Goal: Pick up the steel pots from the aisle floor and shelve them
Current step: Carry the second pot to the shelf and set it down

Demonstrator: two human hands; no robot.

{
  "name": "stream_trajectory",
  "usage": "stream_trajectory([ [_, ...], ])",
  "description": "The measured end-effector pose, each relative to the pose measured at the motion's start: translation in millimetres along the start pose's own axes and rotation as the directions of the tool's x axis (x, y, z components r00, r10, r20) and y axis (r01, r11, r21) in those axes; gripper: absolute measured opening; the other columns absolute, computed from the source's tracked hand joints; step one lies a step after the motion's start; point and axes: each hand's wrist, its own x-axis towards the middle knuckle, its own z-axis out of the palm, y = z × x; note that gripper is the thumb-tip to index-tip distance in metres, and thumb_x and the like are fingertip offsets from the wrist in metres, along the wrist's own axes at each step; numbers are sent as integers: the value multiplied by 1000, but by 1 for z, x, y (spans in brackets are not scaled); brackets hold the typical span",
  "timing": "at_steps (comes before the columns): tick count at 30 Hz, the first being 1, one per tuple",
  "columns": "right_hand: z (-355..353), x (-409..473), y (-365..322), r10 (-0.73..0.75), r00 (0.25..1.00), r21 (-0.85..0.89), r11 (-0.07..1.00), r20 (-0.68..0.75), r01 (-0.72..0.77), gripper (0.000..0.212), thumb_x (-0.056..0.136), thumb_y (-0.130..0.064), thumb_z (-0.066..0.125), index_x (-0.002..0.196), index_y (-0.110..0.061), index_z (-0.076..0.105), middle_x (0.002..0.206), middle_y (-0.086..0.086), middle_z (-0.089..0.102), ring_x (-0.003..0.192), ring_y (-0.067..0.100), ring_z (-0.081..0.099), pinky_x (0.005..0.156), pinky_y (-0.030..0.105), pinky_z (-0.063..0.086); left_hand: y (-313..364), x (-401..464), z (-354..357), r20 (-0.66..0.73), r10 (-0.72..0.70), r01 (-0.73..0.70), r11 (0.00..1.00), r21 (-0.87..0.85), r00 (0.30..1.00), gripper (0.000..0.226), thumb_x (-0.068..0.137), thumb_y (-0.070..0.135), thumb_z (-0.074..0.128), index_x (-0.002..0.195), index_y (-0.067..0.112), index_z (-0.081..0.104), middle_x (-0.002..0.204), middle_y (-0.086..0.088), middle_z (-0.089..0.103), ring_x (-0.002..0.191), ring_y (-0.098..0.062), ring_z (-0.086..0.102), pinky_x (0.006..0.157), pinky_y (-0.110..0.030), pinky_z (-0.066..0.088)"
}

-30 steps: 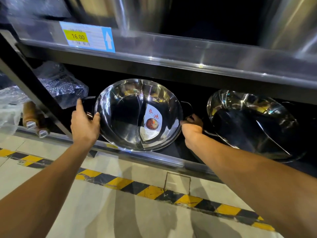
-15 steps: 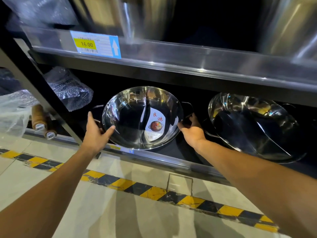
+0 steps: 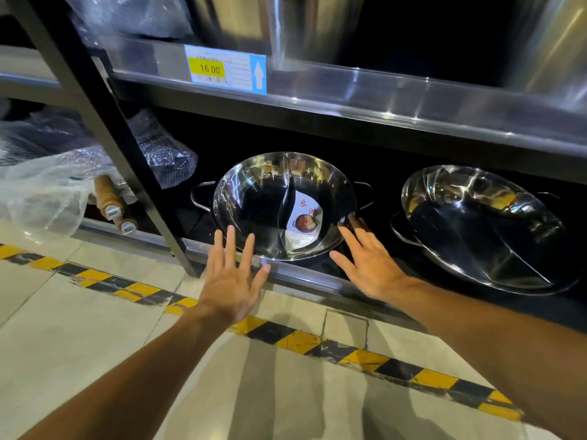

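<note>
A shiny divided steel pot (image 3: 260, 204) with two wire handles and a paper label rests tilted on the bottom shelf (image 3: 317, 281). A second divided steel pot (image 3: 482, 223) leans on the same shelf to its right. My left hand (image 3: 232, 281) hovers spread in front of the first pot's lower left rim, holding nothing. My right hand (image 3: 365, 262) is spread at the pot's lower right rim, fingertips close to or just touching the rim.
A black upright post (image 3: 104, 128) stands left of the pot. Plastic-wrapped goods (image 3: 165, 154) and wooden handles (image 3: 108, 198) lie further left. The steel upper shelf (image 3: 381, 93) with a 16.00 price tag (image 3: 222, 69) overhangs. Yellow-black tape (image 3: 286, 338) crosses the tiled floor.
Both hands have let go of the pot's handles and drawn back toward me with fingers spread. The pot now rests on the bottom shelf on its own.
</note>
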Motion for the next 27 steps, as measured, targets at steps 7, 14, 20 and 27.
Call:
stream_trajectory([
  [7,-2,18,0,83,994,-113,991,72,-75,74,97,-64,23,158,-30,-4,166,-3,-13,153,22,-9,119,40,15,-9,31,-2,44,-43,47,995,-85,998,68,97,60,6,146,31,-30,157,-9,-36,144,-28,-32,122,-46,-8],
  [14,-25,36,-17,156,980,-8,988,125,-156,88,94,-32,58,159,-22,-1,166,2,-16,153,22,-6,121,43,21,13,52,-22,0,-5,5,999,52,1000,74,99,55,15,154,15,-15,161,-18,-21,148,-35,-21,122,-48,-5],
  [20,-18,22,-7,90,993,-94,992,75,-83,83,91,-26,58,158,-14,12,164,12,19,150,28,20,120,38,26,19,29,2,-39,195,-190,977,96,980,71,98,56,15,154,28,-17,164,-11,-18,149,-30,-20,122,-49,-3],
  [27,-16,29,-16,40,992,-39,999,122,-36,100,87,-26,66,159,-20,-4,164,-3,-19,150,13,-18,119,28,4,13,48,-11,63,34,-39,996,83,997,69,99,55,13,150,29,-26,159,-11,-30,146,-29,-29,121,-49,-8],
])
